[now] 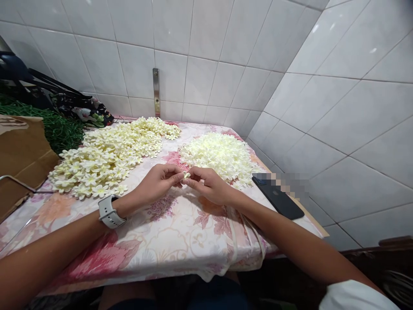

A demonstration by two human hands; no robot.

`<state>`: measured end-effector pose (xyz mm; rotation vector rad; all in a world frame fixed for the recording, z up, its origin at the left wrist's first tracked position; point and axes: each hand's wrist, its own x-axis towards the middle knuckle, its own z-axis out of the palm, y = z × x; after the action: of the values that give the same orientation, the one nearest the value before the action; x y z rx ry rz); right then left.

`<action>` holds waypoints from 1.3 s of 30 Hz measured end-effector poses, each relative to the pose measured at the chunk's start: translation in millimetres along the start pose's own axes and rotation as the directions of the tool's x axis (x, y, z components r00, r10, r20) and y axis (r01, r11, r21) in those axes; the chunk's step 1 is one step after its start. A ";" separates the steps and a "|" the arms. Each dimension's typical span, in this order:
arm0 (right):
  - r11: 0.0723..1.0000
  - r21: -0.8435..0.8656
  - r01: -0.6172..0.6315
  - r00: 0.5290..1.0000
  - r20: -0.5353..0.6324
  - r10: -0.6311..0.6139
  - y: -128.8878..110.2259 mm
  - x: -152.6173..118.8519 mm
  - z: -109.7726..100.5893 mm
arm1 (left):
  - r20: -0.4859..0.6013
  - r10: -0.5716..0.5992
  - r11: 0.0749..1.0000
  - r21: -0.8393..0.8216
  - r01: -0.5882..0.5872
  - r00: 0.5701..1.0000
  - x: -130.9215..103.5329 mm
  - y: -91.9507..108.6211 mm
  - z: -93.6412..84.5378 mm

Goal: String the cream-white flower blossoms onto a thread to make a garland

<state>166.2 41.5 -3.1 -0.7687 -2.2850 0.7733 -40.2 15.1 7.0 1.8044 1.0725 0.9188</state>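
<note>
A small pale yellow-white flower (186, 175) is pinched between the fingertips of both my hands, above the middle of the table. My left hand (161, 183) closes on it from the left, with a white watch (111, 212) on that wrist. From the right, my right hand (209, 184) holds it between thumb and forefinger. Behind my left hand spreads a heap of creamy yellow flowers (103, 157). A second heap, of whiter flowers (222, 157), lies just beyond my right hand. Whether the blooms are real or artificial I cannot tell for certain.
A floral cloth (167, 245) covers the table. At right lies a dark phone (280, 200). On the left are a cardboard box (26, 159), green stringy material (64, 129) and a dark floral bag (84, 110). Tiled walls (135, 64) stand behind and right.
</note>
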 end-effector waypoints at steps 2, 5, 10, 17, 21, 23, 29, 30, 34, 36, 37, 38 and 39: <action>1.000 0.015 -0.015 1.000 0.022 0.015 -0.6 -0.5 -1.1 | 0.001 -0.007 1.000 0.023 0.007 1.000 -0.9 -0.6 2.4; 0.986 0.149 -0.074 0.996 0.065 0.065 -0.2 -1.0 -0.6 | -0.018 0.007 0.997 0.072 -0.006 1.000 -2.4 -0.7 6.7; 0.981 0.190 -0.048 0.998 0.053 0.038 1.3 -1.6 4.5 | -0.049 -0.032 0.998 -0.056 0.029 0.998 -6.9 -1.4 16.9; 0.997 0.072 0.020 0.999 -0.041 -0.017 -0.1 -2.5 11.5 | -0.067 -0.018 0.989 -0.151 0.008 0.998 -12.7 -4.0 28.1; 0.999 0.041 0.033 0.996 -0.083 -0.030 -0.7 -2.1 12.2 | -0.080 -0.019 0.989 -0.147 0.007 0.997 -9.8 -3.6 25.5; 0.987 0.158 0.004 1.000 -0.009 -0.003 -0.1 -1.1 9.7 | -0.050 -0.036 0.982 -0.184 0.026 0.998 -7.1 -3.3 20.5; 0.903 0.420 -0.096 0.988 0.152 0.034 5.3 1.4 -0.3 | 0.108 -0.178 0.899 -0.385 0.206 0.978 -1.7 -4.6 5.4; 0.916 0.393 -0.081 0.991 0.129 0.032 6.2 1.5 -1.2 | 0.123 -0.215 0.869 -0.429 0.248 0.969 -1.4 -5.0 4.6; 0.976 0.212 -0.058 0.998 0.014 0.056 8.5 1.4 -1.2 | 0.125 -0.310 0.807 -0.489 0.330 0.942 -1.4 -5.2 4.8; 0.969 0.234 -0.082 0.996 -0.019 0.088 9.4 1.9 0.8 | 0.067 -0.298 0.837 -0.462 0.294 0.952 -2.0 -3.5 5.7; 0.954 0.285 -0.098 0.994 -0.024 0.109 9.7 2.4 2.1 | 0.044 -0.280 0.856 -0.441 0.270 0.959 -2.4 -2.3 6.1; 0.932 0.344 -0.117 0.991 -0.023 0.133 10.0 3.0 3.4 | 0.037 -0.265 0.870 -0.421 0.255 0.964 -2.8 -1.0 6.5; 0.909 0.394 -0.137 0.987 -0.020 0.158 10.2 3.7 4.5 | 0.047 -0.255 0.878 -0.407 0.251 0.966 -3.1 0.0 6.9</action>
<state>164.0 49.3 -11.6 -0.7649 -1.9494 1.2207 -35.3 10.4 3.8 1.2808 1.0033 0.9114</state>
